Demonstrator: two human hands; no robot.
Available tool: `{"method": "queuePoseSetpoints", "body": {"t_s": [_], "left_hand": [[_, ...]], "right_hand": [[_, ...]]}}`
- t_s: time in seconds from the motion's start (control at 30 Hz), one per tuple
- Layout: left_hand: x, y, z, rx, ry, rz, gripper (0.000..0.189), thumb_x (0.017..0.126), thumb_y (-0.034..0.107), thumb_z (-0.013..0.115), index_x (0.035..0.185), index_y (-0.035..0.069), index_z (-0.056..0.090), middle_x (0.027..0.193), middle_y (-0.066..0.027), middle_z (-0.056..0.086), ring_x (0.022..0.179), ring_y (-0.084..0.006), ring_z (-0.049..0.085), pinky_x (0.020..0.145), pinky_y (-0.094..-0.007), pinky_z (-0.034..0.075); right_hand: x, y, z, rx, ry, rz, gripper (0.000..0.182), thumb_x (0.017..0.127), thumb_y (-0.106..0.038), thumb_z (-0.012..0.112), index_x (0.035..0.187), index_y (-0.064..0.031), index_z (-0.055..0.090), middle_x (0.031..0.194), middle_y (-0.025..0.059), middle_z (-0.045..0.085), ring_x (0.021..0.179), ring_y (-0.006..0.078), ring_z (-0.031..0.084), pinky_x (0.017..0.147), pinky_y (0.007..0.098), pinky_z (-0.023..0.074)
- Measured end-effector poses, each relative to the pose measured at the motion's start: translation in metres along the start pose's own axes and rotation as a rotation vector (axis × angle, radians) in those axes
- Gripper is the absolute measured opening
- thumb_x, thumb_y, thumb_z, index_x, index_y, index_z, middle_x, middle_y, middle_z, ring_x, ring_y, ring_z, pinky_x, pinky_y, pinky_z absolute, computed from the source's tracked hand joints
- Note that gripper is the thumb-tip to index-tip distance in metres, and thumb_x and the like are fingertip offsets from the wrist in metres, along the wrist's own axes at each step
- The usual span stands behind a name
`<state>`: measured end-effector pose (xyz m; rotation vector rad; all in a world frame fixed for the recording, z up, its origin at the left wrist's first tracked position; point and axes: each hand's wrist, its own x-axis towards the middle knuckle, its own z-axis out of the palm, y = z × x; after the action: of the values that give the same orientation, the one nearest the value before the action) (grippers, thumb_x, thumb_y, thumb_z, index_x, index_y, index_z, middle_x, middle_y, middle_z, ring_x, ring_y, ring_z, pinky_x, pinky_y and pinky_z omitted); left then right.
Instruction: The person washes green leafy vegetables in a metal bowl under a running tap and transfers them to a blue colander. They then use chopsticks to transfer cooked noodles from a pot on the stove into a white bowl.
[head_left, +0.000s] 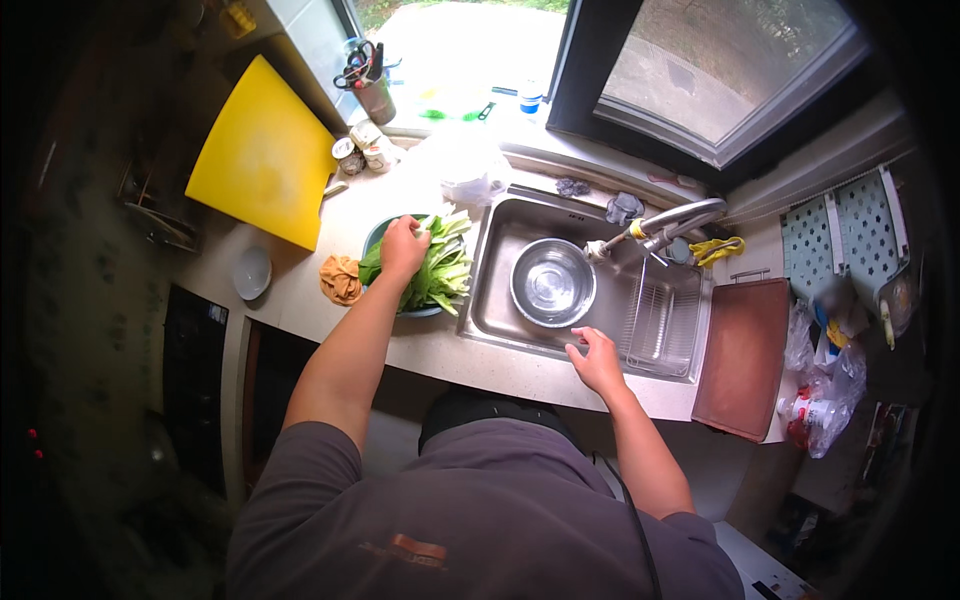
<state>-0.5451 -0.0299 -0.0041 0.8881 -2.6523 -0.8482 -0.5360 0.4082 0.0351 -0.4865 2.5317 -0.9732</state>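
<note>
My left hand is over a heap of leafy greens with pale stalks, its fingers curled around part of a pale stalk. The greens fill a teal basin on the counter left of the sink and stick out over its right side. My right hand hovers at the front of the steel sink, fingers apart and holding nothing. Just beyond it, a round metal bowl sits in the sink with what looks like water inside. The faucet's spray head is at the bowl's right edge.
An orange cloth lies crumpled beside the basin, with a white bowl farther left. A yellow board stands behind them. A wire rack occupies the sink's right end, and a brown cutting board lies right of it.
</note>
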Motion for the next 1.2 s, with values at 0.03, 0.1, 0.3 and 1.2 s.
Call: {"method": "queuePoseSetpoints", "body": {"t_s": [0.03, 0.1, 0.3, 1.2], "left_hand": [[-0.001, 0.005, -0.002, -0.007, 0.03, 0.019, 0.023, 0.083, 0.024, 0.076, 0.096, 0.008, 0.066, 0.098, -0.0114, 0.064, 0.089, -0.0322, 0.064, 0.078, -0.0453, 0.051], [0.001, 0.014, -0.002, 0.056, -0.02, 0.022, 0.026, 0.081, 0.023, 0.078, 0.101, 0.01, 0.067, 0.101, -0.0101, 0.065, 0.094, -0.0302, 0.064, 0.08, -0.044, 0.052], [0.008, 0.012, 0.02, 0.04, 0.018, 0.012, 0.022, 0.081, 0.024, 0.078, 0.088, 0.004, 0.071, 0.087, -0.0135, 0.07, 0.085, -0.033, 0.067, 0.078, -0.0426, 0.053], [-0.066, 0.064, -0.103, -0.245, 0.224, 0.406, 0.025, 0.088, 0.013, 0.071, 0.109, 0.001, 0.064, 0.097, -0.0164, 0.063, 0.095, -0.0346, 0.064, 0.083, -0.0421, 0.052]], "right_hand": [[-0.004, 0.007, -0.004, 0.004, 0.003, 0.004, 0.034, 0.086, -0.02, 0.074, 0.114, -0.0018, 0.067, 0.106, 0.0192, 0.069, 0.1, 0.0349, 0.067, 0.088, 0.0428, 0.0531], [-0.012, 0.018, -0.012, 0.006, -0.003, 0.018, 0.034, 0.085, -0.018, 0.074, 0.114, -0.0009, 0.067, 0.106, 0.0194, 0.069, 0.099, 0.0335, 0.067, 0.087, 0.0418, 0.0536], [-0.017, 0.046, -0.03, -0.042, 0.02, -0.005, 0.025, 0.084, -0.014, 0.075, 0.103, 0.001, 0.067, 0.105, 0.0181, 0.069, 0.097, 0.0306, 0.069, 0.086, 0.0394, 0.0541], [0.053, 0.02, -0.022, -0.247, 0.032, 0.077, 0.025, 0.075, -0.007, 0.07, 0.099, -0.0046, 0.065, 0.101, 0.0198, 0.064, 0.093, 0.0373, 0.064, 0.079, 0.0417, 0.0523]]}}
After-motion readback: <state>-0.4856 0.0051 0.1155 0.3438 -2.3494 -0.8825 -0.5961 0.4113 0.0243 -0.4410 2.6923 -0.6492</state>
